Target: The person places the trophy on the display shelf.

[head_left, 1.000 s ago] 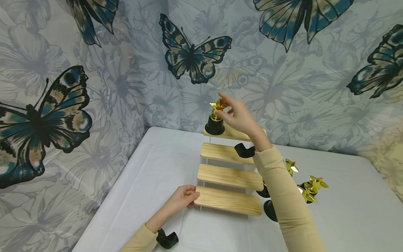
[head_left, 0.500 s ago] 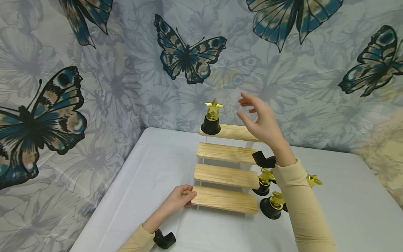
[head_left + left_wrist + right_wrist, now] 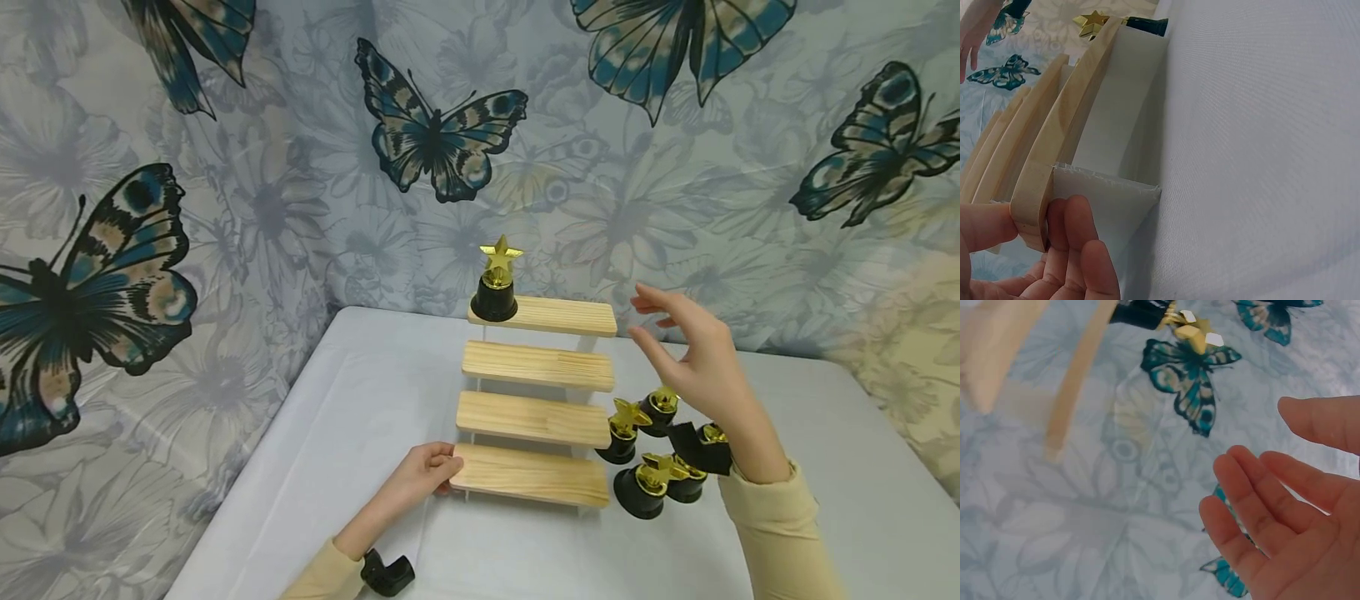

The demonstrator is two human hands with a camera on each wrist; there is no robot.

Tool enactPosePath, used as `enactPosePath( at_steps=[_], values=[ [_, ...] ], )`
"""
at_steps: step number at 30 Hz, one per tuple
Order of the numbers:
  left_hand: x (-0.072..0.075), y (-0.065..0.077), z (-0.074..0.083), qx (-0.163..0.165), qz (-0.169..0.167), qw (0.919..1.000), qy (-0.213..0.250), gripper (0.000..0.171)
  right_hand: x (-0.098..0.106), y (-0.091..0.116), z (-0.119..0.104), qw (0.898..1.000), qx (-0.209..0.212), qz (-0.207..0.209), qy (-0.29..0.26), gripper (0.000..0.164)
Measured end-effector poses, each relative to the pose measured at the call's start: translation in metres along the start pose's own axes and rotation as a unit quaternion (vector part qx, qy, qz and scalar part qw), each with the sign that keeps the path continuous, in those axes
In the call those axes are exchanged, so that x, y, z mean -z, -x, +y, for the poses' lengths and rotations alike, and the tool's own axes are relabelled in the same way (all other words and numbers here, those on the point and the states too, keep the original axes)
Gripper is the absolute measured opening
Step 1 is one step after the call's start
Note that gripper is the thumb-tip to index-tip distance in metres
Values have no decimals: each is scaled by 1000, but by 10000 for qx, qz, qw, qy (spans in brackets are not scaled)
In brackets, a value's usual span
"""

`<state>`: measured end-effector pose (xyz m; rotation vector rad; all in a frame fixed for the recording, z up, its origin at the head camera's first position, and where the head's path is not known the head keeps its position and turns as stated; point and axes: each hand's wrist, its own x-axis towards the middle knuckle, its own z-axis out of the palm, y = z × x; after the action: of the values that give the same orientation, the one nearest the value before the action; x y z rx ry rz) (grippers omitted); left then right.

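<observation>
A stepped wooden display stand (image 3: 532, 421) with several plank shelves stands on the table. My left hand (image 3: 423, 475) pinches the left end of its lowest plank (image 3: 1034, 187); the left wrist view shows the thumb on top and fingers beneath. On the top shelf's left end a gold star trophy (image 3: 495, 283) with a black base stands upright. My right hand (image 3: 697, 354) is in the air right of the stand, fingers apart and holding nothing. Below it, several more star trophies (image 3: 641, 492) stand close together beside the stand's right side, partly hidden by the wrist.
A white cloth (image 3: 360, 400) covers the table. Behind and to the left hangs a butterfly-print backdrop (image 3: 292, 208). A black wrist mount (image 3: 387, 573) sits on my left wrist, another black mount (image 3: 697, 450) on my right.
My right hand has let go of the trophy on the top shelf and moved right and down, toward the other trophies. The left hand keeps its hold on the lowest plank.
</observation>
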<state>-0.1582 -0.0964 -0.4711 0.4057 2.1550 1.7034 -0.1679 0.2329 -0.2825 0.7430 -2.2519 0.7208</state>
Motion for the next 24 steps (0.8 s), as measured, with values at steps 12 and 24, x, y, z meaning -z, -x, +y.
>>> enactPosePath(
  at_steps=[12, 24],
  values=[
    [1, -1, -3, -14, -37, 10000, 21, 53, 0, 70, 20, 9993, -303, -194, 135, 52],
    [-1, -1, -2, 49, -15, 10000, -28, 57, -10, 121, 25, 9939, -939, -563, 155, 41]
  ],
)
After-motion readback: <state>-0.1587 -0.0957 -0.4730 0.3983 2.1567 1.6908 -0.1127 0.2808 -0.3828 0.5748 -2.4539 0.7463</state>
